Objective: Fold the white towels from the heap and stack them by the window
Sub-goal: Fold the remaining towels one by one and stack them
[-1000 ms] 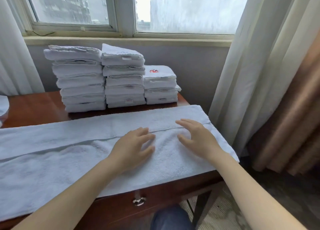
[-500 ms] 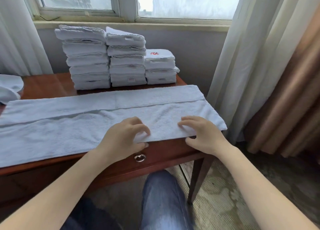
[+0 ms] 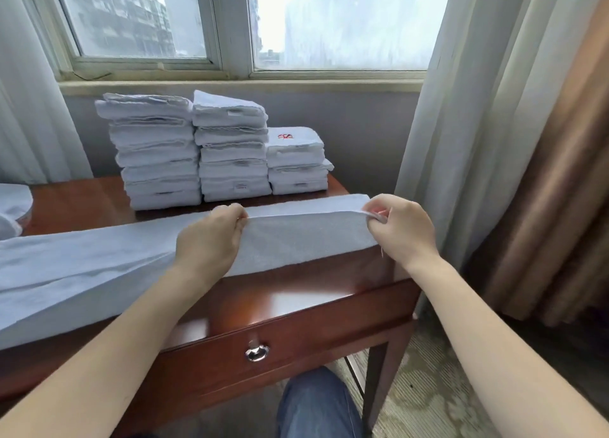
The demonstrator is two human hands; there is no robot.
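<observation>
A long white towel [image 3: 306, 240] is laid lengthwise along the wooden counter [image 3: 283, 292], its near edge raised at the right end. That edge is pinched by the left hand [image 3: 211, 240] and, at the corner, by the right hand [image 3: 402, 230]. Three stacks of folded towels [image 3: 230, 151] are seen just behind.

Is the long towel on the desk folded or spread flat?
Neither; the towel is mid-fold. The left hand and right hand pinch one long edge, raised above the desk; its left stretch lies on it.

Left hand [image 3: 211, 240], right hand [image 3: 400, 230] pinch lifted towel [image 3: 296, 236] edge; folded stacks [image 3: 211, 151] behind.
</observation>
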